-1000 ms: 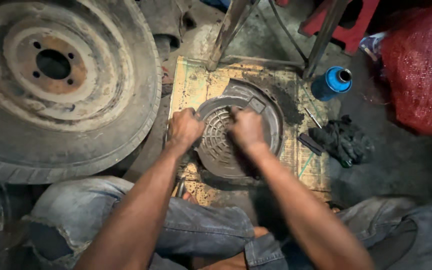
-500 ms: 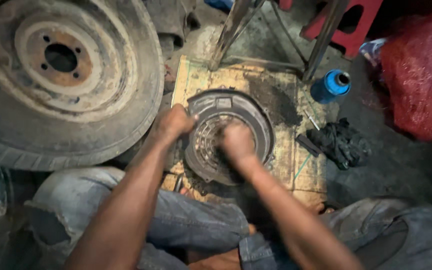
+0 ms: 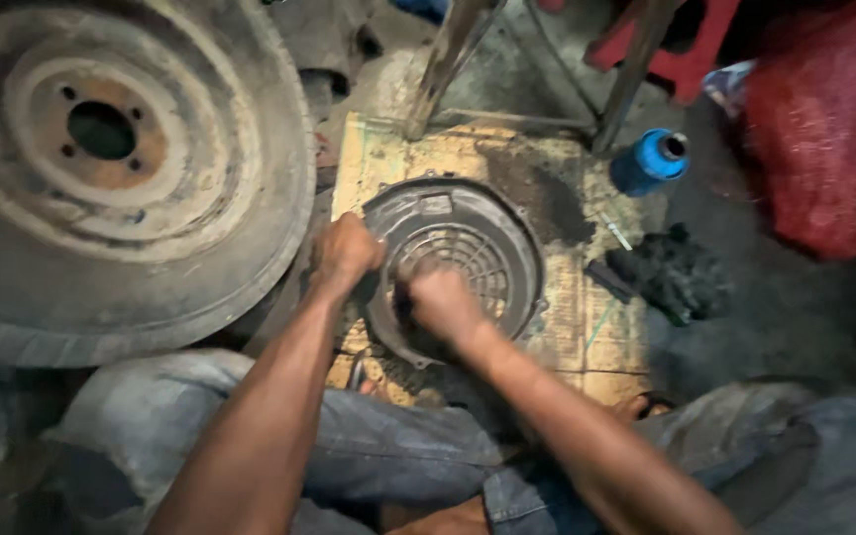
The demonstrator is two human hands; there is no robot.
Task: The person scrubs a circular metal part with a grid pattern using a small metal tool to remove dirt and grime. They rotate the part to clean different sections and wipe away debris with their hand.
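A: Start at the left. What is over there?

B: A big worn tyre [image 3: 121, 168] on a rusty, dust-caked wheel, lying flat on the floor. Its right edge comes close to the left hand [image 3: 346, 253].

A: And that hand?

B: Clenched into a fist on the left rim of the round metal cover [image 3: 468, 223]. It seems to be gripping the rim, though the fingers are curled under and I cannot see exactly what they catch.

A: Describe the cover.

B: A dark grey, grimy disc with a raised outer rim, a small square boss near its top edge, and a centre of fine concentric ribs crossed by spokes, like a grille. It lies on a stained yellowish board [image 3: 378, 159], just in front of the person's jeans-clad knees.

A: The right hand [image 3: 443, 302]?

B: Also closed tight, pressed on the lower middle of the grille. Whether it holds anything is not visible; the hand is slightly blurred.

A: Further right?

B: A black greasy patch on the board, then a crumpled dark rag [image 3: 671, 272] on the floor, a blue spool [image 3: 651, 160] above it, and a red mesh sack [image 3: 829, 139] at the far edge.
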